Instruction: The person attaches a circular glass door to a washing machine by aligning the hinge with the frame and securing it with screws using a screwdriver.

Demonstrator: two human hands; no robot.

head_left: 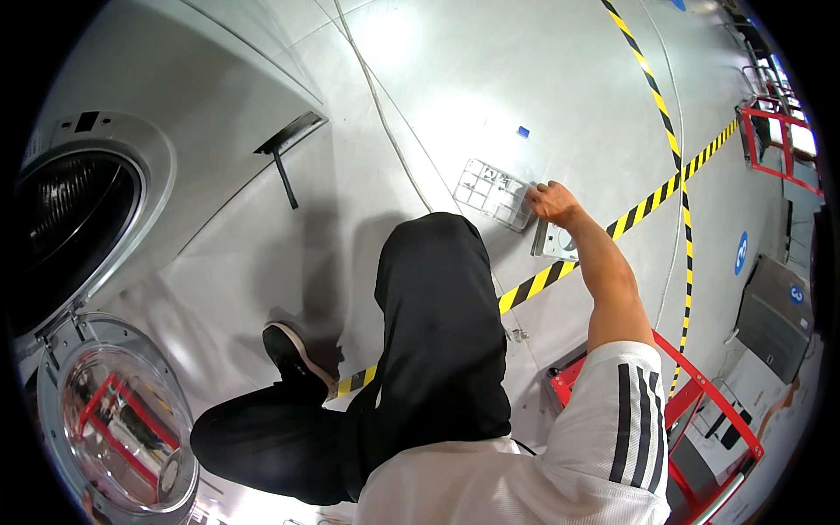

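My right hand (pixel 553 203) reaches down to the floor with its fingers curled together. Its fingertips are at the right edge of a clear plastic compartment box (pixel 490 194), which holds several small dark pieces. Whether the fingers grip the box's edge or a small piece is hidden. Just below the hand, partly covered by my forearm, lies a pale metal part (pixel 556 242) with a round shape in it. A small blue object (pixel 523 132) rests on the floor beyond the box. My left hand does not show.
A front-loading washing machine (pixel 201 114) stands at left, its round glass door (pixel 122 429) swung wide. A black lever-like part (pixel 285 179) sticks out from its lower panel. Yellow-black tape (pixel 643 208) and a cable (pixel 385 109) cross the floor. A red frame (pixel 713 398) stands at right.
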